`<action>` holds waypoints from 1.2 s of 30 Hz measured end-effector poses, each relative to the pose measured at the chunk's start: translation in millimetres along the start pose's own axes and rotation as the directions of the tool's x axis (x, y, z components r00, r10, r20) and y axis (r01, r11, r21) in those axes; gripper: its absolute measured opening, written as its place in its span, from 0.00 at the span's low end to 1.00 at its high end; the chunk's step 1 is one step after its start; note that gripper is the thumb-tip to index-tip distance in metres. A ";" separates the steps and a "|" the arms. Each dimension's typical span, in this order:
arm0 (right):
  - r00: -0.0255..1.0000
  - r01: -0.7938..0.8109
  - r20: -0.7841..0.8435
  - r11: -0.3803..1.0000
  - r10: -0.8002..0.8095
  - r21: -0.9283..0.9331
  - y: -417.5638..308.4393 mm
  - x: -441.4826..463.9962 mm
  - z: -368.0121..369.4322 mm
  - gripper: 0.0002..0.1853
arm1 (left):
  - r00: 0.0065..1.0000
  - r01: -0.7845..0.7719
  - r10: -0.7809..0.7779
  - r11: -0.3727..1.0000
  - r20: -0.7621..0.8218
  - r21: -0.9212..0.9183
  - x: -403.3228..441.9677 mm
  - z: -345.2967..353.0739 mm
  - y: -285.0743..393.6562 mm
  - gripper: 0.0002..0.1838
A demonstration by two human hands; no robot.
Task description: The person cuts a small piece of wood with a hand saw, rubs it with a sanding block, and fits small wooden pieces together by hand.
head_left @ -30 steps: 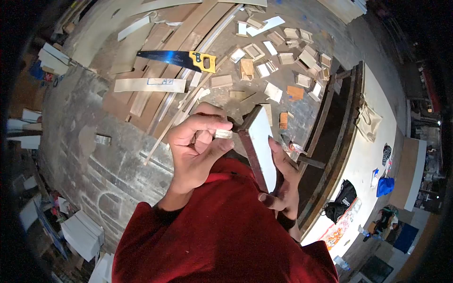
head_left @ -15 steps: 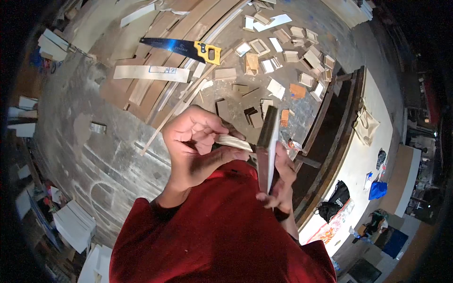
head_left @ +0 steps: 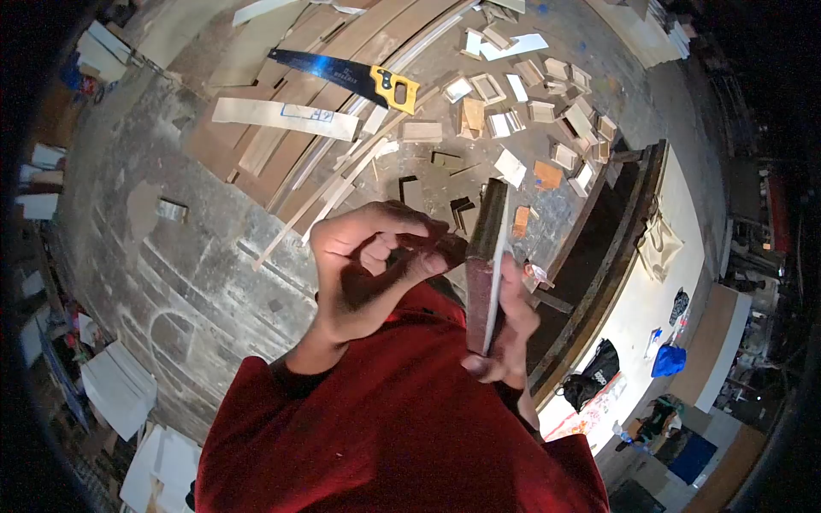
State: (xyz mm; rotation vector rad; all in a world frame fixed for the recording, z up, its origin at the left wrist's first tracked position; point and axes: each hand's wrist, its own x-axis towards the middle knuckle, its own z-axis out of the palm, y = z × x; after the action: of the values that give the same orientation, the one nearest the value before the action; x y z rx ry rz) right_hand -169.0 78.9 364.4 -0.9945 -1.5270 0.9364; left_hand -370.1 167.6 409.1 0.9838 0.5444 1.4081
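Observation:
My left hand (head_left: 368,269) is curled in a pinch, thumb against the fingers, beside the near side of a flat board. The small pale wood piece seen in it a moment ago is now mostly hidden by the fingers and shadow. My right hand (head_left: 511,321) grips the flat board (head_left: 481,295) from its right side, thumb at the lower end. The board stands nearly edge-on to me, with a white face to the right and a dark reddish-brown, rough-looking side to the left. Left fingertips come right up to that side; whether they touch is unclear.
A handsaw (head_left: 351,79) with a yellow handle lies on long planks (head_left: 282,141) ahead. Several small wooden frames (head_left: 489,88) and offcuts are scattered on the floor. To the right stands a white-topped table (head_left: 629,316) with a cloth bag (head_left: 658,246) and a black bag (head_left: 594,376).
My left hand has shifted slightly right and turned, so the pale wood piece no longer shows plainly. The board stays in my right hand, and the whole view has tilted a little.

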 end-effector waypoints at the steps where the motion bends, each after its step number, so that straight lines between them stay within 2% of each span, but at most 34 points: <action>1: 0.999 0.048 0.018 0.997 -0.047 -0.052 0.6 8.1 5.3 0.56 | 1.000 -0.007 0.006 0.997 -0.011 -0.080 -0.5 3.7 -2.6 0.14; 2: 0.997 0.082 0.013 0.983 -0.081 -0.161 0.2 18.2 7.0 0.57 | 1.000 -0.017 0.013 0.987 -0.024 -0.158 -0.6 4.1 -4.0 0.14; 3: 0.995 0.089 -0.011 0.949 -0.097 -0.301 -0.5 32.0 7.6 0.58 | 0.999 -0.021 0.016 0.987 -0.032 -0.157 0.0 1.5 -3.9 0.14; 5: 0.995 0.041 -0.063 0.892 -0.077 -0.450 1.5 38.9 3.2 0.59 | 0.996 -0.070 0.073 0.996 -0.046 0.051 2.2 -3.0 -4.2 0.14; 6: 0.994 0.015 -0.083 0.868 -0.065 -0.496 2.9 39.7 -0.8 0.59 | 0.994 -0.095 0.097 0.995 -0.055 0.039 3.3 -4.2 -5.7 0.15; 7: 0.991 0.074 -0.057 0.851 -0.121 -0.519 5.1 39.3 -5.8 0.59 | 0.994 -0.095 0.097 0.995 -0.059 0.037 4.6 -5.8 -6.3 0.15; 8: 0.993 -0.026 -0.118 0.925 -0.020 -0.380 2.9 36.0 -5.2 0.59 | 0.995 -0.077 0.083 0.991 -0.047 0.110 5.9 -8.5 -6.6 0.15; 12: 0.972 -0.218 -0.132 0.959 0.196 -0.178 -10.9 36.7 -1.5 0.61 | 1.000 -0.010 0.014 0.966 -0.013 0.258 12.2 -17.9 -2.4 0.16; 15: 0.952 -0.278 -0.160 0.956 0.262 -0.091 -11.8 41.2 4.8 0.60 | 0.992 0.078 -0.059 0.983 -0.112 0.168 16.7 -15.6 7.2 0.14; 16: 0.957 -0.266 -0.139 0.963 0.257 -0.051 -10.1 41.0 5.4 0.59 | 0.992 0.080 -0.061 0.983 -0.112 0.167 17.8 -16.8 6.2 0.14; 18: 0.989 -0.132 -0.071 0.991 0.130 -0.018 -3.3 45.2 8.6 0.57 | 0.991 0.032 -0.020 0.995 -0.132 0.095 21.4 -20.1 2.3 0.12; 19: 0.994 -0.111 0.007 0.993 0.112 -0.040 -4.9 50.2 7.0 0.55 | 0.991 0.036 -0.024 0.995 -0.129 0.091 22.5 -24.0 -0.8 0.12; 20: 0.992 -0.087 0.085 0.994 0.092 -0.059 -7.0 56.1 5.7 0.53 | 0.999 -0.003 0.009 0.992 -0.048 0.127 22.8 -28.8 -4.1 0.12; 21: 0.996 -0.072 0.047 0.997 0.073 -0.031 -0.2 53.1 12.9 0.52 | 0.999 -0.046 0.040 0.986 0.036 0.160 24.9 -30.5 -4.9 0.12; 22: 0.996 -0.068 0.058 0.997 0.070 -0.027 2.8 54.4 11.0 0.52 | 0.998 -0.062 0.053 0.967 0.042 0.247 26.7 -27.2 0.1 0.11; 23: 0.995 -0.065 0.068 0.998 0.066 -0.020 5.2 56.7 8.7 0.52 | 0.998 -0.059 0.049 0.968 0.045 0.244 27.9 -28.5 0.5 0.11; 25: 0.994 -0.075 0.076 0.996 0.079 -0.052 3.8 59.9 6.1 0.52 | 0.995 -0.085 0.063 0.931 0.074 0.356 31.0 -32.7 0.3 0.11; 26: 0.992 -0.082 0.086 0.993 0.089 -0.082 3.1 60.3 5.9 0.52 | 0.997 -0.061 0.070 0.980 -0.043 0.189 30.5 -32.6 -10.2 0.11; 27: 0.992 -0.084 0.083 0.993 0.091 -0.083 2.5 55.7 7.2 0.52 | 0.998 -0.013 0.021 0.988 -0.052 0.154 32.9 -35.4 -8.1 0.10; 29: 0.958 -0.280 0.077 0.959 0.277 0.040 -1.0 48.4 12.3 0.52 | 0.999 -0.033 0.026 0.977 0.037 0.209 37.0 -37.9 -9.9 0.09; 31: 0.948 -0.317 0.051 0.948 0.315 0.036 -9.5 51.2 10.5 0.52 | 0.983 0.029 -0.091 0.936 0.160 0.352 34.2 -38.2 -5.1 0.08; 32: 0.947 -0.322 0.042 0.945 0.320 0.058 -12.9 56.1 9.6 0.52 | 0.970 0.000 -0.089 0.931 0.225 0.366 34.5 -36.4 -5.0 0.07; 33: 0.964 -0.261 0.055 0.965 0.259 0.029 -6.2 53.3 6.1 0.52 | 0.968 0.011 -0.100 0.931 0.228 0.364 31.5 -33.8 -12.2 0.07; 34: 0.978 -0.197 0.068 0.980 0.197 0.003 0.5 50.4 2.6 0.53 | 0.988 0.060 -0.085 0.980 0.126 0.190 27.5 -30.6 -22.9 0.07; 35: 0.991 -0.052 0.118 0.996 0.060 -0.070 17.7 41.7 -2.5 0.52 | 0.996 0.081 -0.081 0.997 0.021 0.008 27.8 -28.4 -29.1 0.07; 36: 0.990 -0.110 0.082 0.993 0.113 -0.043 17.2 33.9 1.4 0.53 | 0.999 0.050 -0.048 0.994 -0.023 0.099 33.4 -27.3 -23.5 0.05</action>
State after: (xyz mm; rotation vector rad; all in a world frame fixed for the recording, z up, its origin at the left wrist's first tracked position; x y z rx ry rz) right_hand -172.2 116.5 359.6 -1.0888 -1.5784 1.0423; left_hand -374.8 209.1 383.2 1.0298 0.6550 1.3587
